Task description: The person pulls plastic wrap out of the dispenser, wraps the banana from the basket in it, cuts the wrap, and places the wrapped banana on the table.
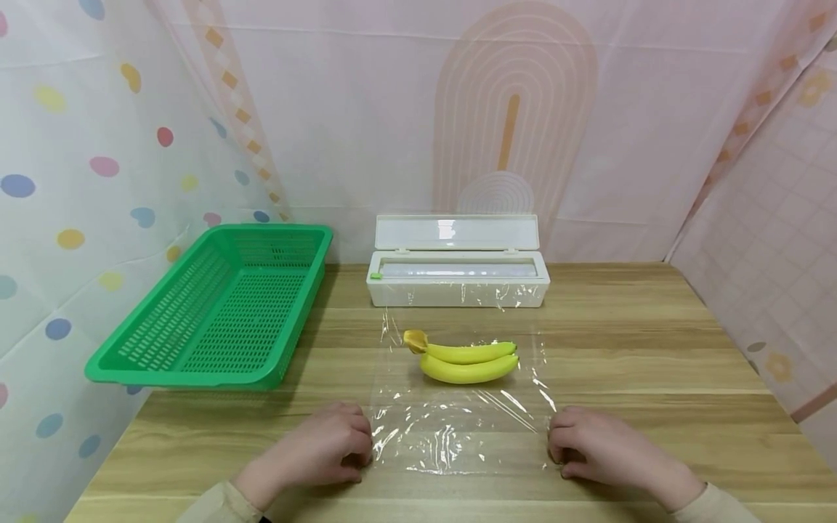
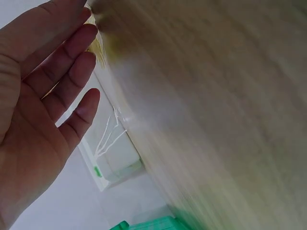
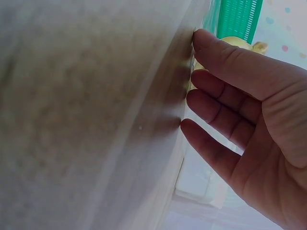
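In the head view a sheet of clear plastic wrap (image 1: pixel 458 436) lies spread on the table, running from a white wrap dispenser box (image 1: pixel 458 290) whose lid stands raised. Two yellow bananas (image 1: pixel 469 367), joined at the stem, rest on the sheet. My left hand (image 1: pixel 330 447) is at the sheet's left edge, near its front corner. Across from it, my right hand (image 1: pixel 598 450) is at the right edge. Both hands have loosely bent fingers with fingertips down at the tabletop. The right wrist view shows the thumb (image 3: pixel 225 55) apart from the other fingers. Whether the fingertips touch the film is unclear.
A green plastic basket (image 1: pixel 277 374) with slotted walls stands on the left of the wooden table (image 1: pixel 654 363). A patterned cloth (image 1: pixel 360 109) hangs behind the table, with more cloth along both sides. The dispenser box has a small green slider at its left end.
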Motion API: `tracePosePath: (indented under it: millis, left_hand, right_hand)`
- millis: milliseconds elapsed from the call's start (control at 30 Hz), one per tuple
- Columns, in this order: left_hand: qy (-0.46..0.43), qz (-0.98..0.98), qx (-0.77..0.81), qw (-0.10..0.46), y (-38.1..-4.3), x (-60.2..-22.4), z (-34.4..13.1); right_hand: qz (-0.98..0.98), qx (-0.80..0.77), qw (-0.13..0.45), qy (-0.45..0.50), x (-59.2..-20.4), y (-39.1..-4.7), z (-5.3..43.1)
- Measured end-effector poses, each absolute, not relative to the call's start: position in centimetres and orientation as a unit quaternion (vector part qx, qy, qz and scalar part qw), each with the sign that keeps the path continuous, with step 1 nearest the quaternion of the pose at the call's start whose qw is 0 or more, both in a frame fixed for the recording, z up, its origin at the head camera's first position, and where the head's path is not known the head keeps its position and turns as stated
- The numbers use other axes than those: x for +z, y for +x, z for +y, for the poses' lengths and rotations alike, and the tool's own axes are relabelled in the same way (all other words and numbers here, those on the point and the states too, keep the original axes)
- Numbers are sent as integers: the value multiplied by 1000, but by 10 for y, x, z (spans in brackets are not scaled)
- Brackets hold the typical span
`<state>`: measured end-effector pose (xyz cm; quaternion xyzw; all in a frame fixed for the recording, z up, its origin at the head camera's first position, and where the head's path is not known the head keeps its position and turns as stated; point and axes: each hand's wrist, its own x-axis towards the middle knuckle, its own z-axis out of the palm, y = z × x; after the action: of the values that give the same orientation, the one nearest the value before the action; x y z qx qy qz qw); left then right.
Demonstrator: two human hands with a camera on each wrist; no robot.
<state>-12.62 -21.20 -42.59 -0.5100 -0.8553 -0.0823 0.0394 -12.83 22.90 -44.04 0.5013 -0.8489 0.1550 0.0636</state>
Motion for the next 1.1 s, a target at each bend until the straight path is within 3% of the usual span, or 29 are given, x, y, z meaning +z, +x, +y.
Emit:
tracePosePath:
  millis: [400, 800, 1100]
  left_hand:
    - [-517, -848, -90, 80, -127, -431, -211]
    - [-492, -854, -151, 75, -129, -427, -218]
    - [-497, -839, -166, 146, -134, -420, -219]
  right_hand:
    - [-838, 162, 93, 512, -442, -129, 227]
    - [-841, 177, 103, 502, -440, -127, 235]
    - [-841, 171, 162, 487, -434, -129, 234]
